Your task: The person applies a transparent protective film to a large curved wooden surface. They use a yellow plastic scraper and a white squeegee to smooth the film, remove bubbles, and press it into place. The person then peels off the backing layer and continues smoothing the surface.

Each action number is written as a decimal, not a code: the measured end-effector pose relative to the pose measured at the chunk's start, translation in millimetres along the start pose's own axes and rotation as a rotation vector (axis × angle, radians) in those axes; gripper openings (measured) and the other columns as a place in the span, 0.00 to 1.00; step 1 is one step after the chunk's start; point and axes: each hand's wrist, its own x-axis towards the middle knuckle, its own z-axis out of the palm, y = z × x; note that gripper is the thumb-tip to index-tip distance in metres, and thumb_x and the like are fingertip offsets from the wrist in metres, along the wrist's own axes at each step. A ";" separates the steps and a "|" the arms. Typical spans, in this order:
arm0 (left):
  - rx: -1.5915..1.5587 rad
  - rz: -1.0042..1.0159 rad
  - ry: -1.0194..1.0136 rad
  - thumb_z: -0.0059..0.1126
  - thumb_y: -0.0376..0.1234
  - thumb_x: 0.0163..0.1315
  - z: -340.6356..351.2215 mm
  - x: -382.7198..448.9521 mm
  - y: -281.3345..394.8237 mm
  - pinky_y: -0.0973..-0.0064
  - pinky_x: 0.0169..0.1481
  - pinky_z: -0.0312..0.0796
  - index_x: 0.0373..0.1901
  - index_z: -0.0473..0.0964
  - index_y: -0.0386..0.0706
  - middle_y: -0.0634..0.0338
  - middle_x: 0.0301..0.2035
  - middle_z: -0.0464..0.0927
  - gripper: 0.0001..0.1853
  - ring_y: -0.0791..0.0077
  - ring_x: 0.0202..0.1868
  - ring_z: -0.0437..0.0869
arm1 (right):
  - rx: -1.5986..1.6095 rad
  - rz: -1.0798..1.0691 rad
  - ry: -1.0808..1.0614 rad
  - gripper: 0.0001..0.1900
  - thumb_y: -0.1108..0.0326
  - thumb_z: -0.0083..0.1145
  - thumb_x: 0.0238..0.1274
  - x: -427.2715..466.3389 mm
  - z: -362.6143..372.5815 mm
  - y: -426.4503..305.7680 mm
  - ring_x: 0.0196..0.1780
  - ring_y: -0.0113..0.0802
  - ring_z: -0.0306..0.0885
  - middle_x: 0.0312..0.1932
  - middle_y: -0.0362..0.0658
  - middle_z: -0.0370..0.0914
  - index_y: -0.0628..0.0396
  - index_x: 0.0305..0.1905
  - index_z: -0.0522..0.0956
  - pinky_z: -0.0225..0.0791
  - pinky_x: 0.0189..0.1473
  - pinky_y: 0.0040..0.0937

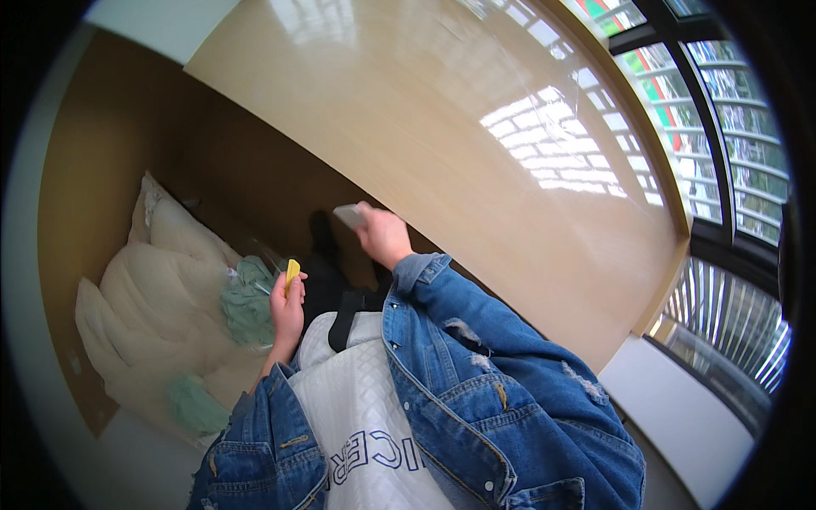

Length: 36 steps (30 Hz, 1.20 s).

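Observation:
Upright in my left hand (pixel 288 309) is a small yellow object (pixel 292 273), its exact kind too small to tell. My fingers are closed around its lower part. My right hand (pixel 384 237) grips a flat, pale grey block (pixel 349 215) close to the edge of a glossy wooden panel (pixel 408 127). What the block is cannot be made out. Just left of my left hand is a bundle of green cloth (pixel 250 306), partly under clear plastic. It rests against beige padded bedding (pixel 162 268).
A deep brown wooden recess (pixel 95 140) holds the bedding at the left. More green cloth (pixel 194 401) lies lower down. Barred windows (pixel 727 127) with dark frames border the panel on the right. A white surface (pixel 679 389) is at the lower right.

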 end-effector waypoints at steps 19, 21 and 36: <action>0.228 0.059 -0.571 0.48 0.37 0.81 -37.9 168.6 79.1 0.85 0.32 0.57 0.44 0.78 0.41 0.72 0.25 0.66 0.12 0.88 0.27 0.63 | -0.620 0.694 0.671 0.12 0.71 0.56 0.59 -63.4 6.2 20.2 0.44 0.48 0.80 0.39 0.48 0.80 0.55 0.48 0.82 0.75 0.42 0.47; 0.225 0.134 -0.661 0.48 0.36 0.80 -23.1 169.7 85.7 0.85 0.32 0.57 0.42 0.78 0.41 0.72 0.25 0.66 0.12 0.88 0.27 0.63 | -0.595 0.588 0.585 0.14 0.72 0.56 0.59 -37.2 20.4 -11.1 0.45 0.47 0.81 0.39 0.47 0.80 0.53 0.50 0.82 0.76 0.43 0.46; 0.418 0.116 -0.408 0.48 0.34 0.79 -43.7 158.9 86.8 0.84 0.30 0.58 0.41 0.77 0.41 0.71 0.24 0.66 0.11 0.88 0.26 0.64 | -0.726 0.962 0.840 0.10 0.68 0.49 0.68 -92.6 -192.6 239.6 0.48 0.48 0.82 0.42 0.50 0.83 0.55 0.42 0.82 0.76 0.47 0.48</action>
